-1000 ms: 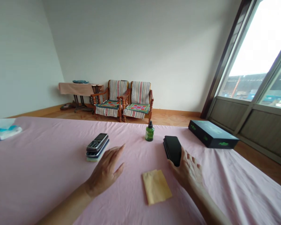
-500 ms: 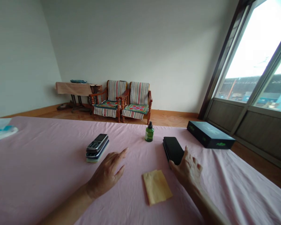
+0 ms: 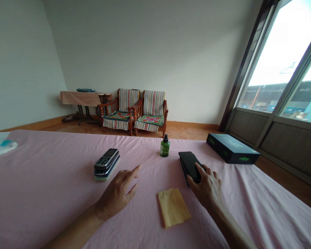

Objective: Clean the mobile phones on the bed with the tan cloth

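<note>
My right hand [image 3: 207, 183] is on the near end of a black smartphone [image 3: 190, 164], its thumb at the left edge and its fingers over the top and right side. That phone lies uppermost on a stack whose lower pieces barely show. My left hand [image 3: 120, 190] hovers or rests over the pink cloth with fingers stretched out and nothing in it; contact with the cloth I cannot tell. Left of it is another phone stack, topped by a keypad phone [image 3: 107, 159]. A folded yellow cloth [image 3: 173, 207] lies between my hands. Beyond stands a green bottle [image 3: 165, 148] with a black cap.
A black box [image 3: 232, 148] with green marks sits at the right rear of the pink-covered surface [image 3: 54, 180]. At the far left edge lies a white and blue packet [image 3: 1, 145]. Two wooden chairs [image 3: 149, 119] and a side table [image 3: 80, 98] stand by the wall.
My right hand's fingers have curled inward onto the black smartphone, which has shifted slightly left. My left hand has hardly moved.
</note>
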Action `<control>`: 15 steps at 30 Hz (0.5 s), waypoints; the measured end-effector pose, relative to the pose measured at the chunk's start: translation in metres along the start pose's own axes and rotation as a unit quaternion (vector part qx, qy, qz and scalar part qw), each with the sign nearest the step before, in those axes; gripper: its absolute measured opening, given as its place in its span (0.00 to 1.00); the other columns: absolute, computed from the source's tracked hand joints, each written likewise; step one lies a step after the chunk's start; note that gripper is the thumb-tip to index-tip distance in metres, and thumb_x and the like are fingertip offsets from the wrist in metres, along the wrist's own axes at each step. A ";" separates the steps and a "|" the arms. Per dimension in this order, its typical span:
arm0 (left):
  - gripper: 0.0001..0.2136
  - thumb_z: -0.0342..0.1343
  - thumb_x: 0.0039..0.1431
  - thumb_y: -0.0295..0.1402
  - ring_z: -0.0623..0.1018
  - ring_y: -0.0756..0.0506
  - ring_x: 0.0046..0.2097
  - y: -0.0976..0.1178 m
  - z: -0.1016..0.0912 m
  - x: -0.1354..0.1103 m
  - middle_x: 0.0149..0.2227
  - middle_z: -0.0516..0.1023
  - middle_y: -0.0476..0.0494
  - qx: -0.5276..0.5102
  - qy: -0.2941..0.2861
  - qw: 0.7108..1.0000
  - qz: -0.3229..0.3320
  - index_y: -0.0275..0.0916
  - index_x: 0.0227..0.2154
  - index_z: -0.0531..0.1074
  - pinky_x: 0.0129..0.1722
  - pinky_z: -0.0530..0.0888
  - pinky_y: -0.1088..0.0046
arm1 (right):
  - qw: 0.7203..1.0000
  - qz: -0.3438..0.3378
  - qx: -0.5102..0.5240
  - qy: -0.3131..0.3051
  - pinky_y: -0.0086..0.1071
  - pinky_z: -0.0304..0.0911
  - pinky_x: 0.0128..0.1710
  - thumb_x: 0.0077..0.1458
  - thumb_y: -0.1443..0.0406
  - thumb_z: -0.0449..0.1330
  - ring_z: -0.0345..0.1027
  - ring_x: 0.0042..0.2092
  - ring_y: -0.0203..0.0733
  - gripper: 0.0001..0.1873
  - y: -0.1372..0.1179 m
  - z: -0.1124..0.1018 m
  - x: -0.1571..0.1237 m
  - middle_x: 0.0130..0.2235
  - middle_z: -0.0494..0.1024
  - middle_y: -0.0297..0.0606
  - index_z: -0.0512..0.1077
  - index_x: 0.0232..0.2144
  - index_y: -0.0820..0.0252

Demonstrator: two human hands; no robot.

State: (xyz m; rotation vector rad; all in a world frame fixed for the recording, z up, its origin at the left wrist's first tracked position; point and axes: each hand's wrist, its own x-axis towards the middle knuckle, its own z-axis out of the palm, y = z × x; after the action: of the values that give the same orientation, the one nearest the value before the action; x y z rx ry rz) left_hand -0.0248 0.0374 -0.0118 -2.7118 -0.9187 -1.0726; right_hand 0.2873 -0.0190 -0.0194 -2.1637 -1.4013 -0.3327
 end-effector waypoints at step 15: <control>0.24 0.50 0.63 0.28 0.76 0.42 0.46 -0.006 -0.013 0.004 0.42 0.77 0.41 0.025 0.147 0.989 -0.016 0.40 0.61 0.56 0.49 0.72 0.63 | 0.845 0.133 0.503 -0.119 0.42 0.60 0.53 0.46 0.49 0.59 0.64 0.57 0.56 0.36 -0.023 -0.028 -0.002 0.54 0.74 0.47 0.72 0.53 0.64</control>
State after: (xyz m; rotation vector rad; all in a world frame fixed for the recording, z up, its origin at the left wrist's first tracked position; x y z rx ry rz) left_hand -0.0337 0.0408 -0.0008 -2.4178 -0.9252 -1.3873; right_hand 0.2678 -0.0292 0.0100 -1.4625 -0.9950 0.6727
